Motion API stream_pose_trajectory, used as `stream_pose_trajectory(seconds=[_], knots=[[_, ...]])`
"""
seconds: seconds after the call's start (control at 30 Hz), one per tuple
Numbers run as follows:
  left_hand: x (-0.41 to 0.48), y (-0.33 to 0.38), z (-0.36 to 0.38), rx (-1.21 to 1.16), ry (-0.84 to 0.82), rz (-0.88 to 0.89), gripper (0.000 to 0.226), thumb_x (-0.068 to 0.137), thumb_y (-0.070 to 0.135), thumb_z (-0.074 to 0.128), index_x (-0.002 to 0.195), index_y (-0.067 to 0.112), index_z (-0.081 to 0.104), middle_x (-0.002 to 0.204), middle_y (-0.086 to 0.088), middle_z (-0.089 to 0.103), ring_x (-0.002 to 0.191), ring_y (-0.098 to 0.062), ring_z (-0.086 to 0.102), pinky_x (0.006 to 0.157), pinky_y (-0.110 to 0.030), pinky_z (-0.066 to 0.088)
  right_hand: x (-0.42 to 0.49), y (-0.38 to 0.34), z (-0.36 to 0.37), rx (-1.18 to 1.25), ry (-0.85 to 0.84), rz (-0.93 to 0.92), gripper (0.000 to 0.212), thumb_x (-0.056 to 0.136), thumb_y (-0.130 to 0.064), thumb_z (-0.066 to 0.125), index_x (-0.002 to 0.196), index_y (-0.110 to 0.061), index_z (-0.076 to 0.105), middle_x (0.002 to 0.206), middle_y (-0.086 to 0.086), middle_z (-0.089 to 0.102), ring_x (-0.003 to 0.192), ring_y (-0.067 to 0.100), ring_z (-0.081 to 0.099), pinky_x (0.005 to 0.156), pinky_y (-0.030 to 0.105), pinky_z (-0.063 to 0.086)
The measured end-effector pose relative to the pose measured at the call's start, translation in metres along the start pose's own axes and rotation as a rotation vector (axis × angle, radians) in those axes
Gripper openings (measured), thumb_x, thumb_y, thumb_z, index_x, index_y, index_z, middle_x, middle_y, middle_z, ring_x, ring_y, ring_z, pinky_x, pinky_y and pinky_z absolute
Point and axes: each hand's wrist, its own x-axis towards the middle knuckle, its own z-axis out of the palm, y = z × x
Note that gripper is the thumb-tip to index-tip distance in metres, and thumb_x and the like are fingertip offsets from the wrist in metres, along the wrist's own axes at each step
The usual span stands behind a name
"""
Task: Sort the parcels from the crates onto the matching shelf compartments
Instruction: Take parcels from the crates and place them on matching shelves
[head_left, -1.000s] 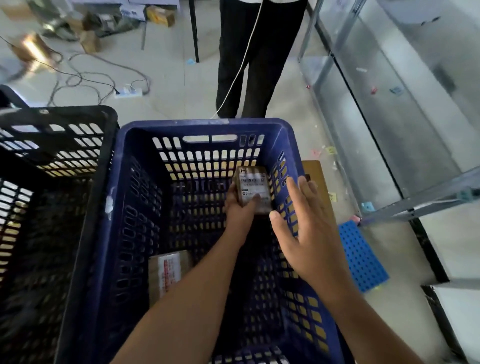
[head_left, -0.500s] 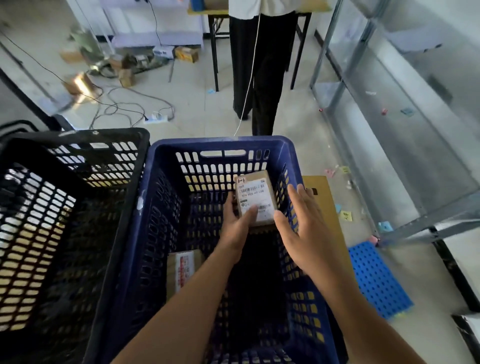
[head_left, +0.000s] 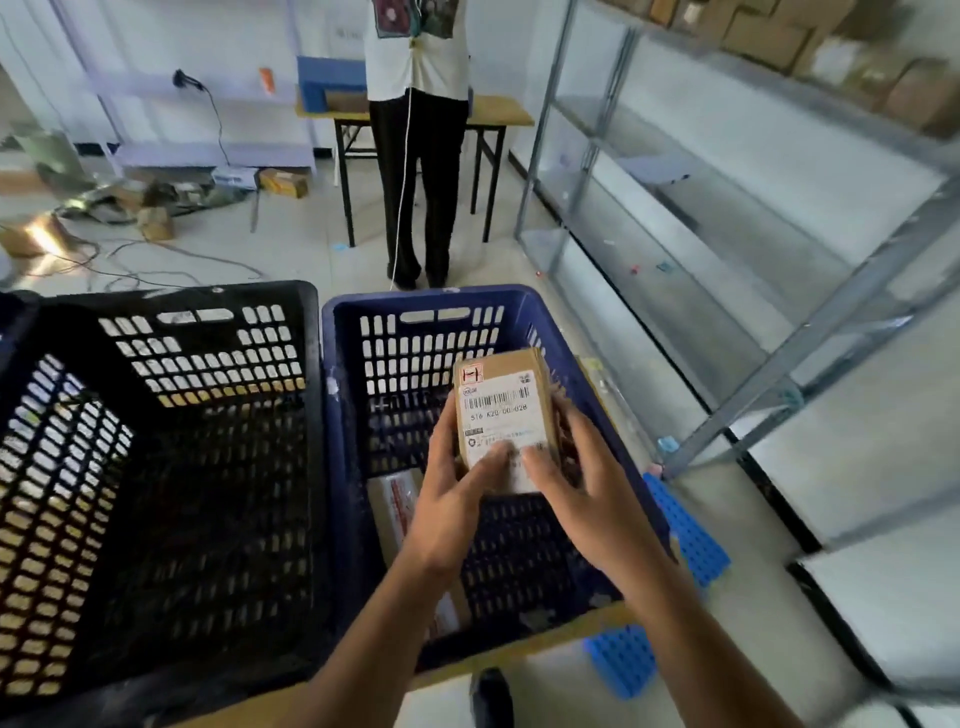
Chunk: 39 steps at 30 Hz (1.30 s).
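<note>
I hold a small brown cardboard parcel (head_left: 501, 410) with a white barcode label above the blue crate (head_left: 431, 299). My left hand (head_left: 457, 488) grips its lower left side with the thumb on the label. My right hand (head_left: 582, 483) holds its right side, thumb also on the label. Another parcel (head_left: 397, 501) with a red-printed label lies on the blue crate's floor, partly hidden by my left arm. The black crate (head_left: 171, 296) stands to the left. The metal shelf unit (head_left: 737, 395) runs along the right.
A person in dark trousers (head_left: 421, 171) stands just beyond the blue crate by a wooden table (head_left: 501, 111). Cables and clutter lie on the floor at the far left. Blue perforated plates (head_left: 691, 535) lie right of the crate. Cardboard boxes (head_left: 831, 57) fill the top shelf.
The parcel has risen out of the blue crate. My right hand, open beside it before, has closed on its right side. The view has tilted up.
</note>
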Motion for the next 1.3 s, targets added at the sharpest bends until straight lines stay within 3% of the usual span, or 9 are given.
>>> stream_pose_trajectory(seconds=[0.23,0.33,0.43,0.57,0.67,0.77,0.83,1.17,1.3], knots=[[-0.071,0.015,0.003,-0.010,-0.163,-0.050,0.072,0.100,0.016,0.064,0.157,0.041,0.028,0.141,0.004,0.063,0.130,-0.019,0.060,0.101,-0.040,0.055,-0.096,-0.021,0.004,0.046,0.164,0.061,0.056,0.087,-0.064,0.062,0.140,-0.056,0.047,0.131,-0.020,0.068,0.120,0.001,0.065,0.099,0.040,0.059],[-0.097,0.019,0.023,0.009,-0.258,-0.073,0.073,0.098,0.016,0.066,0.156,0.039,0.028,0.142,0.001,0.061,0.129,-0.021,0.061,0.101,-0.051,0.055,-0.136,-0.021,-0.005,0.038,0.300,0.097,0.051,0.086,-0.063,0.063,0.135,-0.062,0.046,0.122,-0.026,0.070,0.110,-0.002,0.070,0.089,0.031,0.062],[-0.125,0.019,0.051,0.048,-0.369,-0.072,0.075,0.092,0.018,0.068,0.155,0.035,0.030,0.142,-0.002,0.059,0.127,-0.021,0.062,0.100,-0.049,0.056,-0.186,-0.013,-0.018,0.097,0.415,0.171,0.058,0.085,-0.065,0.064,0.139,-0.062,0.043,0.114,-0.031,0.070,0.100,0.000,0.073,0.075,0.020,0.061],[-0.171,0.005,0.085,0.148,-0.537,-0.069,0.070,0.095,0.009,0.065,0.154,0.025,0.032,0.134,-0.003,0.066,0.122,-0.019,0.066,0.093,-0.032,0.057,-0.262,0.004,-0.031,0.155,0.530,0.279,0.068,0.086,-0.064,0.066,0.147,-0.054,0.039,0.120,-0.013,0.073,0.106,0.010,0.073,0.086,0.036,0.062],[-0.207,-0.011,0.100,0.254,-0.634,-0.083,0.060,0.098,0.020,0.065,0.149,0.038,0.039,0.131,0.007,0.067,0.120,-0.015,0.065,0.094,-0.034,0.058,-0.319,0.019,-0.034,0.197,0.599,0.333,0.064,0.093,-0.052,0.067,0.149,-0.052,0.037,0.125,-0.007,0.071,0.109,0.014,0.071,0.088,0.043,0.063],[-0.244,-0.026,0.110,0.302,-0.695,-0.152,0.058,0.094,0.043,0.062,0.149,0.038,0.045,0.142,-0.001,0.060,0.126,-0.022,0.061,0.101,-0.052,0.054,-0.380,0.027,-0.030,0.221,0.691,0.386,0.068,0.091,-0.054,0.068,0.150,-0.053,0.036,0.120,-0.016,0.072,0.106,0.006,0.070,0.083,0.035,0.064],[-0.275,-0.031,0.119,0.380,-0.726,-0.151,0.058,0.095,0.048,0.060,0.149,0.032,0.048,0.145,-0.001,0.056,0.128,-0.020,0.059,0.104,-0.054,0.051,-0.426,0.030,-0.024,0.233,0.746,0.416,0.071,0.088,-0.055,0.070,0.150,-0.054,0.036,0.116,-0.021,0.073,0.105,0.004,0.070,0.084,0.035,0.064],[-0.410,-0.066,0.111,0.932,-0.912,0.111,0.051,0.101,0.032,0.061,0.148,0.016,0.051,0.153,-0.002,0.049,0.144,-0.017,0.041,0.119,-0.045,0.035,-0.628,0.026,0.032,0.354,0.915,0.593,0.079,0.086,-0.056,0.069,0.155,-0.048,0.031,0.124,-0.016,0.069,0.112,-0.001,0.065,0.086,0.031,0.062],[-0.432,-0.071,0.119,1.028,-1.025,0.235,0.054,0.101,0.036,0.060,0.151,0.021,0.046,0.157,-0.001,0.044,0.147,-0.016,0.034,0.117,-0.028,0.024,-0.665,0.024,0.042,0.363,0.965,0.626,0.077,0.088,-0.051,0.069,0.156,-0.046,0.031,0.125,-0.014,0.068,0.112,-0.003,0.064,0.080,0.021,0.060]])
